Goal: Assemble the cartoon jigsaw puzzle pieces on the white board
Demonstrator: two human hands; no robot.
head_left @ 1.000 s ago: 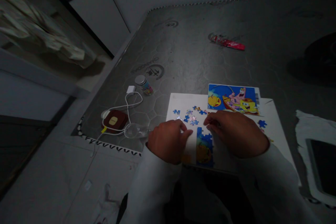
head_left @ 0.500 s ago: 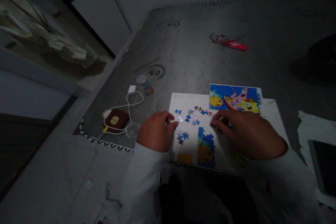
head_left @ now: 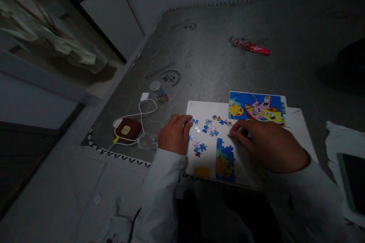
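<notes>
My left hand (head_left: pixel 174 135) is at the left edge of a white board (head_left: pixel 208 106), its fingers stretched toward loose puzzle pieces (head_left: pixel 197 129) and its thumb apart from them. Over the board's right half, my right hand (head_left: pixel 265 145) has thumb and fingertips drawn together; whatever they pinch is too small and dark to make out. Between the hands lie several more loose pieces, mostly blue and pink. A joined strip of puzzle (head_left: pixel 225 161), blue with a burger picture, lies near the board's front edge. Behind my right hand rests a cartoon picture card (head_left: pixel 256 107).
Left of the board stand a small lidded jar (head_left: pixel 159 92), a white charger (head_left: pixel 145 97) with a cable, and a brown case (head_left: pixel 127 129). A red wrapper (head_left: pixel 251 46) lies farther back. At right, a phone (head_left: pixel 353 182) lies on white paper (head_left: pixel 339 140).
My left hand has shifted up toward the upper-left pieces, uncovering pieces near its thumb. My right hand stays nearly in place. The whole view has shifted slightly.
</notes>
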